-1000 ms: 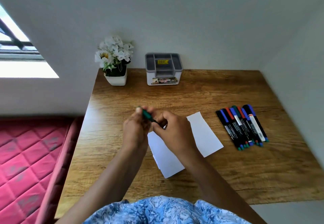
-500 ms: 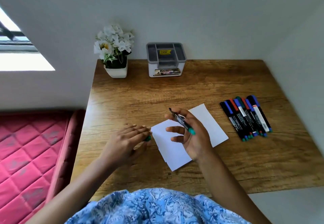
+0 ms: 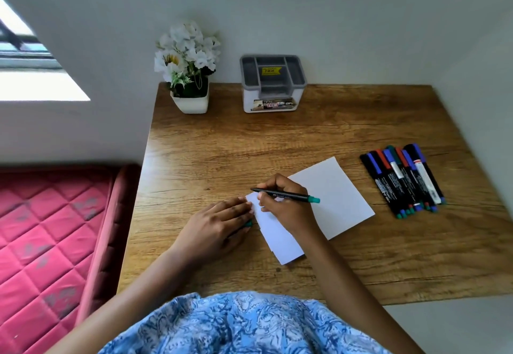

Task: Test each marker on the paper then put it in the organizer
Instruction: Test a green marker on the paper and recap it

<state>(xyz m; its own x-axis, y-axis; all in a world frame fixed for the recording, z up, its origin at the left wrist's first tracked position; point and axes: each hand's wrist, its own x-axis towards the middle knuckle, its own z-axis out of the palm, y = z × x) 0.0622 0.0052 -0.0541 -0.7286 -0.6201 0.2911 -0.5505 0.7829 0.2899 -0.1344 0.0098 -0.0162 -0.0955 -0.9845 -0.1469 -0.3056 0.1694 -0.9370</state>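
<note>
Right hand grips the green marker, left hand lies flat pinning the paper, yet the tip near its corner may ink the table

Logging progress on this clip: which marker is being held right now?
The green-ended marker gripped in the right hand, tip near the paper's left corner; the other markers lie untouched in a row at the table's right.

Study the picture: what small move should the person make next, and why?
Probably bring the marker down onto the paper and draw a short stroke: the right hand holds it uncapped, tip near the sheet's left corner, the paper looks unmarked, and the left hand rests on its edge.
</note>
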